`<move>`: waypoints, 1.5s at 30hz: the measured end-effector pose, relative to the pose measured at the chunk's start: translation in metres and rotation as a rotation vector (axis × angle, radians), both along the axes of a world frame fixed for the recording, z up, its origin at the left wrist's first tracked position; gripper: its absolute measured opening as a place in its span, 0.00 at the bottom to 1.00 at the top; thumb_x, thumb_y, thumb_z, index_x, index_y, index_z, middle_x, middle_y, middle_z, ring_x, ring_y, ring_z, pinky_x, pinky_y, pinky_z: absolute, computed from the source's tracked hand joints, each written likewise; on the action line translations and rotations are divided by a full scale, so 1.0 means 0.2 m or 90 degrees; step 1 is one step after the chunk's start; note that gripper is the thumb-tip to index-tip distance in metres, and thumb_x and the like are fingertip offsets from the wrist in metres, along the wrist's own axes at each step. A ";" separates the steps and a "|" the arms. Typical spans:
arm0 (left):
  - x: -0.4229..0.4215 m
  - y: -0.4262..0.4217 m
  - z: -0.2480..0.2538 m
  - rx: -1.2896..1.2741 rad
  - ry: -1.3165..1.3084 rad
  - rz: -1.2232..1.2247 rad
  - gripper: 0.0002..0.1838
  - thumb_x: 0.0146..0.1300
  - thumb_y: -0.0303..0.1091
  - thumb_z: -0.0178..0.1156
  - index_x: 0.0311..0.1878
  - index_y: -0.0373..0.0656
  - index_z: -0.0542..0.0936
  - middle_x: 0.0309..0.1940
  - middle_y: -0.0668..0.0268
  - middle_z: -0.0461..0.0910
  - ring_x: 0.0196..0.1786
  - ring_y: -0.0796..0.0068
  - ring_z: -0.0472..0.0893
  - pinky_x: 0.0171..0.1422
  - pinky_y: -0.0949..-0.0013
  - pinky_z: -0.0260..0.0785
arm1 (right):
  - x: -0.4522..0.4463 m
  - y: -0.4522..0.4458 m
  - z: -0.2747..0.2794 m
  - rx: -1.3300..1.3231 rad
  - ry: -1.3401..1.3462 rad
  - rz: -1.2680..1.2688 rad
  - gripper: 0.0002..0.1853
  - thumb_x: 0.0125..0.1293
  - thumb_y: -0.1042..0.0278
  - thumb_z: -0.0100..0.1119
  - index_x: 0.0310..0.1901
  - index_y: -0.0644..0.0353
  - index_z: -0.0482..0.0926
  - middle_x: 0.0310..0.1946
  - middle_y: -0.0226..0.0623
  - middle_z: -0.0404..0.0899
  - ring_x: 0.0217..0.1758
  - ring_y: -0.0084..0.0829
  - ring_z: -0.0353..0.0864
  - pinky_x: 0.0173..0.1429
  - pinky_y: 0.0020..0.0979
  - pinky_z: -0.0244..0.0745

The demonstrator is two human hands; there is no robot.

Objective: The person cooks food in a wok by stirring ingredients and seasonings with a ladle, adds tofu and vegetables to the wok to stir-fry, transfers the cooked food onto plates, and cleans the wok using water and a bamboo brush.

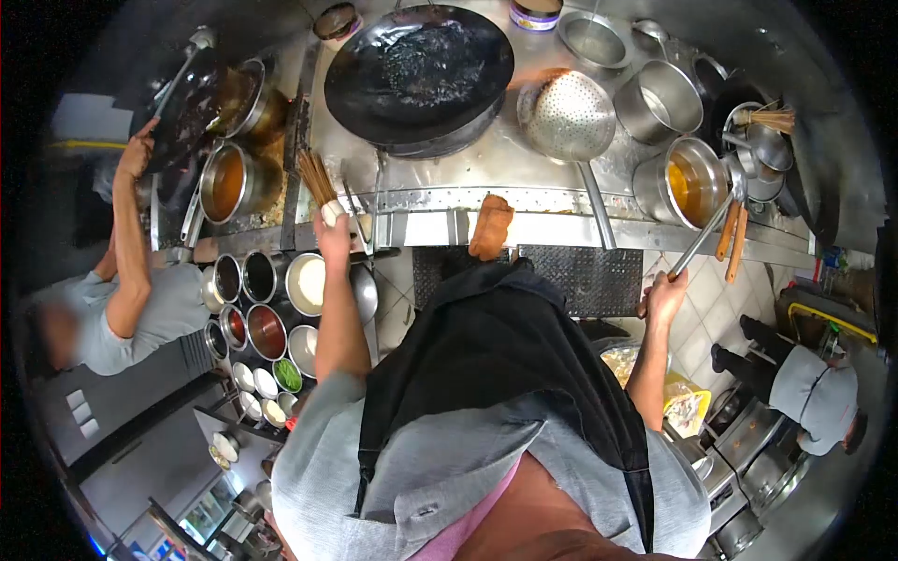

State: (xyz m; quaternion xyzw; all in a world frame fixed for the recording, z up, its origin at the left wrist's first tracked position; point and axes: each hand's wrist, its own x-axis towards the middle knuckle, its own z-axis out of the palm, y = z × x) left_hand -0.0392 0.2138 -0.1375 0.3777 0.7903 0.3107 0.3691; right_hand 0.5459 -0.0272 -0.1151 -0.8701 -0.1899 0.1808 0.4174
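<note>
My left hand (332, 234) is closed round the pale bound end of a bamboo brush (318, 179), whose bristles point up and away over the stove edge. On the right, my right hand (665, 294) grips the handle of a long metal ladle (702, 239), which reaches up to the pot of orange liquid (687, 185). A large black wok (419, 79), wet inside, sits on the stove in front of me. Beside it lies a perforated strainer (566, 116), its handle toward me. A folded brown cloth (491, 227) rests on the front edge.
Metal containers of sauces (267, 334) and a bowl of chopped greens (287, 375) stand at left. A co-worker (131, 309) holds a utensil over another wok (187, 112). Another person (814, 397) stands at far right. Steel pots (659, 103) line the stove's right side.
</note>
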 end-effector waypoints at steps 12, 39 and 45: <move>0.38 0.38 1.02 0.140 0.324 -0.413 0.31 0.56 0.38 0.68 0.65 0.43 0.78 0.50 0.48 0.85 0.54 0.56 0.85 0.58 0.62 0.76 | 0.26 0.21 -0.17 -0.112 -0.052 0.058 0.35 0.71 0.68 0.60 0.74 0.68 0.56 0.32 0.46 0.82 0.30 0.40 0.85 0.37 0.40 0.81; 0.68 1.26 0.41 -0.022 0.670 -0.856 0.20 0.56 0.42 0.63 0.52 0.50 0.86 0.49 0.52 0.86 0.53 0.51 0.86 0.59 0.52 0.78 | -1.79 1.76 0.03 -0.127 -0.278 0.817 0.14 0.68 0.68 0.46 0.43 0.61 0.83 0.36 0.51 0.88 0.40 0.47 0.90 0.49 0.48 0.81; 0.78 1.60 0.30 -0.023 0.546 -0.714 0.23 0.56 0.45 0.63 0.55 0.53 0.85 0.49 0.50 0.86 0.51 0.50 0.86 0.57 0.53 0.78 | -1.77 1.72 0.07 -0.093 -0.265 0.827 0.14 0.67 0.68 0.46 0.42 0.61 0.83 0.36 0.52 0.87 0.41 0.48 0.90 0.49 0.48 0.82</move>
